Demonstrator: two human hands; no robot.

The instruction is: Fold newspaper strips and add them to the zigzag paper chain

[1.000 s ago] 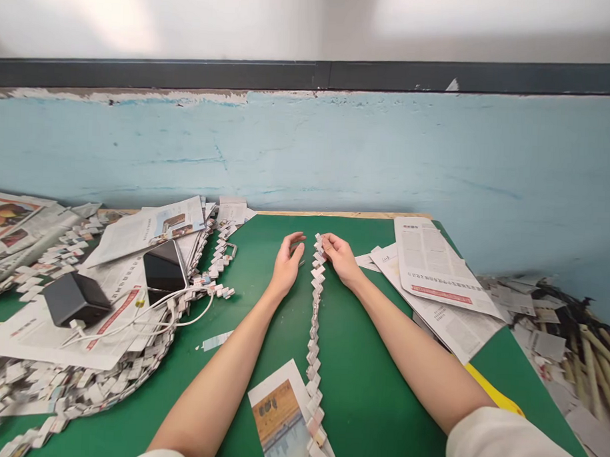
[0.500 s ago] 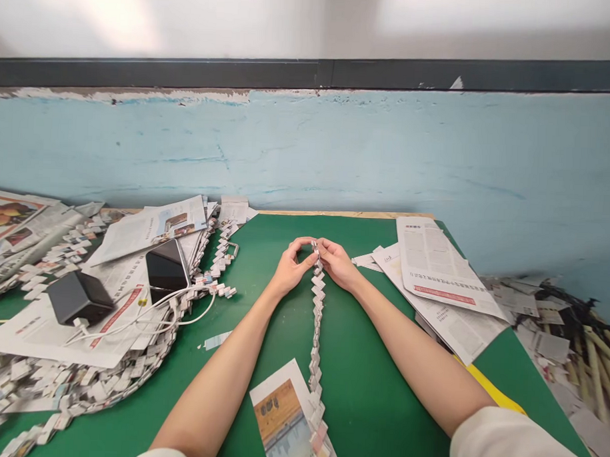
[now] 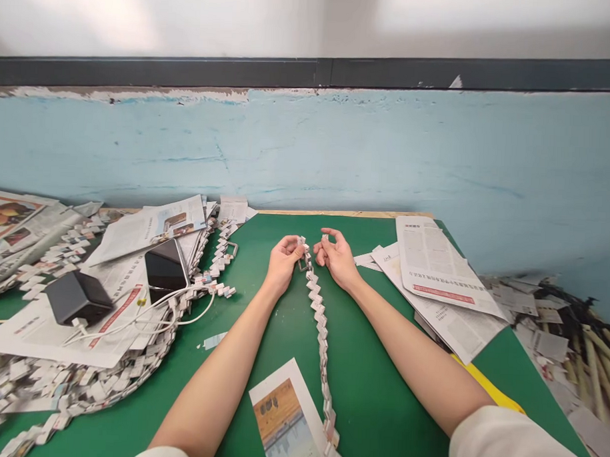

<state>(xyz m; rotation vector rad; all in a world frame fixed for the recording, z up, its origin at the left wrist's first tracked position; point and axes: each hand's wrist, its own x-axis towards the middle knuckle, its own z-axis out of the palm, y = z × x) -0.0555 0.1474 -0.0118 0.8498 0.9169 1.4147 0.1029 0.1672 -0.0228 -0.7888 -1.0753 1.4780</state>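
Observation:
A folded-paper zigzag chain point(image 3: 320, 322) runs from the table's near edge up to my left hand point(image 3: 282, 262), whose thumb and fingers pinch its far end. A small metal-looking rectangular ring hangs by that end, under the thumb. Apart from the chain, to its right, my right hand point(image 3: 336, 259) has its fingers curled. Between its thumb and index finger sits a small folded paper piece point(image 3: 325, 238). A printed sheet with a brown and blue picture point(image 3: 286, 414) lies beside the chain's near part.
More paper chains point(image 3: 124, 382) and newspaper sheets point(image 3: 149, 226) heap up at the left, with a black box point(image 3: 78, 298), a phone point(image 3: 166, 270) and a white cable point(image 3: 202, 316). Newspapers point(image 3: 438, 266) lie at the right over something yellow point(image 3: 490, 383). A pale blue wall point(image 3: 308, 148) rises behind.
My hands were together at the chain's end and are now apart. The left has moved the end slightly left; the right has come off it with a small paper piece.

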